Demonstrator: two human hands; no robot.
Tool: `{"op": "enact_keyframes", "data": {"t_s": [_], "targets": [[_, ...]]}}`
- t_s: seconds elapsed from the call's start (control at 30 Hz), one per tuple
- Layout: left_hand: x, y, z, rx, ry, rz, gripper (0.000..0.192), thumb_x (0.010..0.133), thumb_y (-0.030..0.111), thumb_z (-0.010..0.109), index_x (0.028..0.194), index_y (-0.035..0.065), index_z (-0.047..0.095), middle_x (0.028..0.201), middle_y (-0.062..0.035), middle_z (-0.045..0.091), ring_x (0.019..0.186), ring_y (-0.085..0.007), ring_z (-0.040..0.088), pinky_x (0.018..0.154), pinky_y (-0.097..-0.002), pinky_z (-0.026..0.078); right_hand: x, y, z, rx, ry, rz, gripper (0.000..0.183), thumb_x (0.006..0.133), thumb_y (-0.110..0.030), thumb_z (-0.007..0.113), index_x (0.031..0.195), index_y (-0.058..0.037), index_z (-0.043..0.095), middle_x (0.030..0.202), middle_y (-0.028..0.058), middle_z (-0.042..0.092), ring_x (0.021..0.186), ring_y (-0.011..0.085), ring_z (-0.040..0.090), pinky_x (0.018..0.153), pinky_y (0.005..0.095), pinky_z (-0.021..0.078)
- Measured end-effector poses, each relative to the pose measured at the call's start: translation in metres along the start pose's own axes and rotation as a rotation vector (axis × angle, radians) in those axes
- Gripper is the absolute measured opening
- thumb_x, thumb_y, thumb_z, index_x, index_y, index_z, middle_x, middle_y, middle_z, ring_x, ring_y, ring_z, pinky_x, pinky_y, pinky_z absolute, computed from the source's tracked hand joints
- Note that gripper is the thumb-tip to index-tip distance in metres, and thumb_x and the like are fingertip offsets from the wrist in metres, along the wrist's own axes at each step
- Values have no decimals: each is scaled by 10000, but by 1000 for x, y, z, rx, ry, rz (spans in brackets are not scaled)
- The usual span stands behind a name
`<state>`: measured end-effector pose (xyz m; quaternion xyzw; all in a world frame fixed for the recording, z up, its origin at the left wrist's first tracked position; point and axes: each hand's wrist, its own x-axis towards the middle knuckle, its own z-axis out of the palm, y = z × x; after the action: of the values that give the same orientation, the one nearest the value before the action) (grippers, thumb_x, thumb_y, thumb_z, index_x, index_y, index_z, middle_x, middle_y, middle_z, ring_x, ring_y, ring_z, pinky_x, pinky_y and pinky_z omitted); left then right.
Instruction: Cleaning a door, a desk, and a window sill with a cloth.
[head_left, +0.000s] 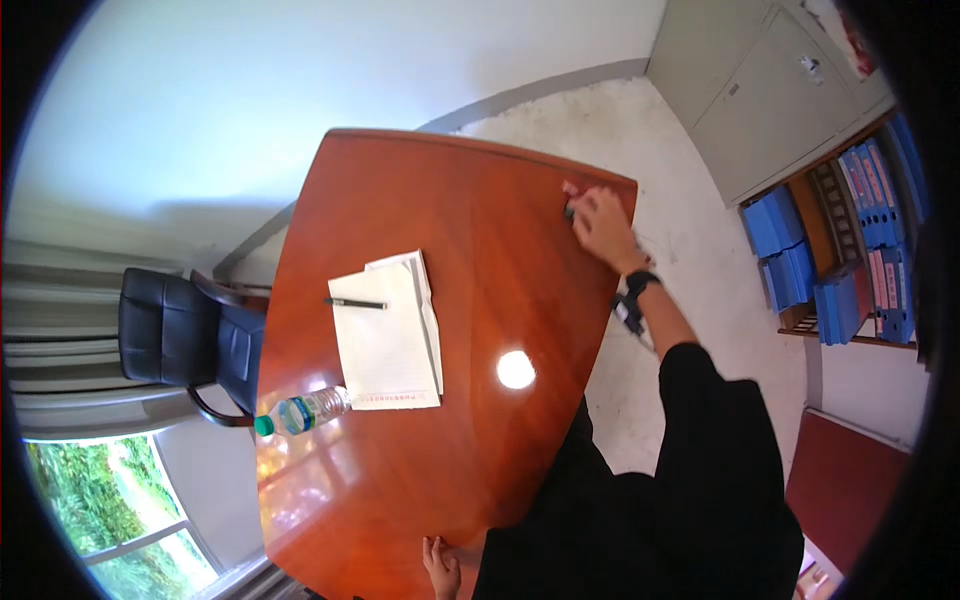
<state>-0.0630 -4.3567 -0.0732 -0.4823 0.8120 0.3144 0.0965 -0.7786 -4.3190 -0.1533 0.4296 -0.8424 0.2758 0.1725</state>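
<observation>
At the far right corner of the glossy wooden desk (465, 450), my right hand (600, 225) has its fingers curled at a small dark object (569, 212). A small reddish item (570, 188) lies beside the fingertips; the hand partly hides both, so its grip is unclear. My left hand (441, 566) rests at the near left part of the desk with nothing visible in it. Between the hands and farther off, a black pen (356, 304) lies on stacked sheets of paper (386, 345). A clear plastic bottle (330, 403) with a green cap lies on its side by the papers.
Across the desk stands a black office chair (169, 326), near a curtain (67, 337) and a window (112, 502). To the right are a grey metal cabinet (780, 90) and a shelf with blue binders (776, 221). A dark red panel (844, 484) is behind me.
</observation>
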Motion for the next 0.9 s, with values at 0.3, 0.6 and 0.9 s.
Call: {"op": "enact_keyframes", "data": {"t_s": [0.3,0.6,0.9], "targets": [[-4,2,-17,16,-17,1,473,794,158,543,1261,99,491,1409,-149,341,1232,-336,372,1066,-513,178,-27,-27,-1,-128,-25,100,187,759,-92,586,944,-116,596,956,95,523,911,297,486,767,407,398],[-8,-163,-16,410,318,139,422,861,220,485,1279,166,492,1412,-96,363,1308,-284,312,1044,-613,79,-204,-283,-41,60,-160,14,118,763,-109,560,874,-109,602,890,93,522,824,297,489,696,423,374],[-21,-216,-36,302,516,57,435,883,175,432,1315,124,454,1438,-112,329,1315,-273,303,1070,-549,100,-416,-529,-83,387,-473,-352,169,763,-174,595,925,-164,642,936,40,538,901,256,515,800,394,406]]}}
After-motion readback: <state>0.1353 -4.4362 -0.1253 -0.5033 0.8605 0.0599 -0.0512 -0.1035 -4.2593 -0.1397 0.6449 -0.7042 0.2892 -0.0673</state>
